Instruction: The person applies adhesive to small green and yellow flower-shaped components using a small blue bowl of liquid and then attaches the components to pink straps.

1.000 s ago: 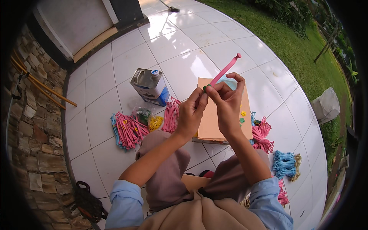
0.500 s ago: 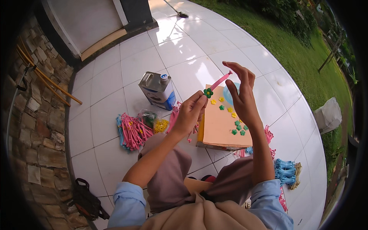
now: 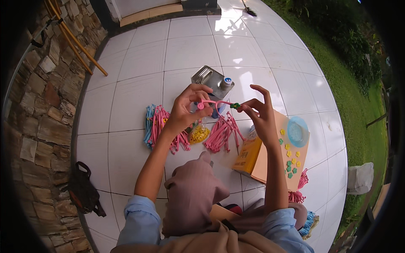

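Observation:
Both my hands are raised over the floor, with a thin pink strap [image 3: 216,102] stretched between them. My left hand [image 3: 185,110] pinches the strap near its round pink end. At the strap's other end sits a green flower [image 3: 235,106] with a small yellow centre. My right hand [image 3: 260,118] grips that flower between thumb and a finger, its index finger lifted away. Beside my right forearm, a cardboard-topped box [image 3: 257,162] bears loose yellow flowers [image 3: 288,147] and green flowers [image 3: 289,170], along with a round translucent blue dish [image 3: 298,131].
A metal can [image 3: 217,82] with a blue-and-white cap stands just beyond my hands. Pink strap bundles [image 3: 221,135], blue straps [image 3: 149,126] and a bag of yellow pieces [image 3: 199,134] lie on the tiles. A black bag [image 3: 84,187] rests by the stone wall [image 3: 46,160].
My left hand has moved from the flower to the strap's round end, and my right hand now pinches the flower. The strap has swung round to lie crosswise. The view has shifted.

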`<state>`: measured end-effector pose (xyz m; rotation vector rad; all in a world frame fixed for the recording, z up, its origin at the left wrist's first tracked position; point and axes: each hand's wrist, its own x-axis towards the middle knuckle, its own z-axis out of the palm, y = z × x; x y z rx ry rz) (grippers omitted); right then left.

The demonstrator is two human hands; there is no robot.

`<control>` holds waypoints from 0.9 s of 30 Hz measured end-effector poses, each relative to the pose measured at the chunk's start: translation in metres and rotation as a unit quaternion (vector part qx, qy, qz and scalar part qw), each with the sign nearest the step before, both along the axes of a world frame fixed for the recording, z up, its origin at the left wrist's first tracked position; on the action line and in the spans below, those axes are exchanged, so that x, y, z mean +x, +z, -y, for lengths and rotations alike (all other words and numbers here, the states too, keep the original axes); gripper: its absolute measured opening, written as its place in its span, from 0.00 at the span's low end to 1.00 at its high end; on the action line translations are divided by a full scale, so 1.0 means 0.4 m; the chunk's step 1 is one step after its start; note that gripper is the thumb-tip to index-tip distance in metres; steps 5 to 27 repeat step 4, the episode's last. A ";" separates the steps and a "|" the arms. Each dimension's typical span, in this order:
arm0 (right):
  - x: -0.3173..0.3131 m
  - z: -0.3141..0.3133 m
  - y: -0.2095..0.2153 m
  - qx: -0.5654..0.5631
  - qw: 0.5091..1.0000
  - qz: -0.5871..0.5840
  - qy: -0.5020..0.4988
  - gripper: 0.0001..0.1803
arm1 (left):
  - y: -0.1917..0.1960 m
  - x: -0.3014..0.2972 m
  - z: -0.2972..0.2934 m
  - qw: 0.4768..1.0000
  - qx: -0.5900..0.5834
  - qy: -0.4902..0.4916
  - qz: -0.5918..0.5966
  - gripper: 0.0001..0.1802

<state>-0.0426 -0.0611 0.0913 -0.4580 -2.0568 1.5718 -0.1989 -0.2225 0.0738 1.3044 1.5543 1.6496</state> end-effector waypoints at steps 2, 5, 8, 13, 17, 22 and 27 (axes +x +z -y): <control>-0.081 0.038 -0.109 -0.100 0.991 0.050 0.073 0.26 | -0.063 -0.034 0.003 0.957 0.169 0.067 0.226 0.24; -0.168 0.097 -0.239 -0.172 0.973 0.026 0.152 0.26 | -0.143 -0.082 0.012 0.922 0.226 0.098 0.298 0.27; -0.168 0.097 -0.239 -0.172 0.973 0.026 0.152 0.26 | -0.143 -0.082 0.012 0.922 0.226 0.098 0.298 0.27; -0.168 0.097 -0.239 -0.172 0.973 0.026 0.152 0.26 | -0.143 -0.082 0.012 0.922 0.226 0.098 0.298 0.27; -0.168 0.097 -0.239 -0.172 0.973 0.026 0.152 0.26 | -0.143 -0.082 0.012 0.922 0.226 0.098 0.298 0.27; -0.168 0.097 -0.239 -0.172 0.973 0.026 0.152 0.26 | -0.143 -0.082 0.012 0.922 0.226 0.098 0.298 0.27; -0.168 0.097 -0.239 -0.172 0.973 0.026 0.152 0.26 | -0.143 -0.082 0.012 0.922 0.226 0.098 0.298 0.27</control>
